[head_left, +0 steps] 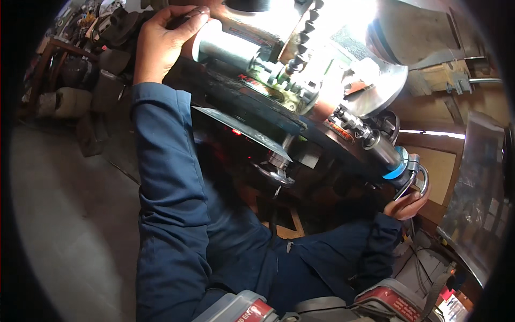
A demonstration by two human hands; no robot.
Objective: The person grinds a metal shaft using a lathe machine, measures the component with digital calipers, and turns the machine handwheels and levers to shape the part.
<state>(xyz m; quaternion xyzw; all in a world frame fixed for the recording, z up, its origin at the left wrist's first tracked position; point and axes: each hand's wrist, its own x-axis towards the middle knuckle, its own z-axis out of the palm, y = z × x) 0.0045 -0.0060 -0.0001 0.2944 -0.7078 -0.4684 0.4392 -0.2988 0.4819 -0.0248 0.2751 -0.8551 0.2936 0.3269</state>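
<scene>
A bench machine like a small lathe (257,99) runs diagonally across the upper middle. My left hand (163,43) is at its upper left end, beside a silver cylinder (230,49). Its thumb and fingers close on a dark part that I cannot make out. At the opposite, lower right end, my right hand (409,205) has its fingers wrapped at a curved metal handle (422,180). That handle sits beyond a metal barrel (383,153) with a blue ring (398,166). Between my hands, clamps and bolts (292,88) are brightly lit.
A black segmented flexible arm (304,43) rises from the machine's middle. Behind it shines a curved metal sheet (394,88). Below the machine, a slanted metal plate (244,131) and a handwheel (276,174) face my body. Cluttered shelving (70,70) stands left; a reflective panel (475,198) stands right.
</scene>
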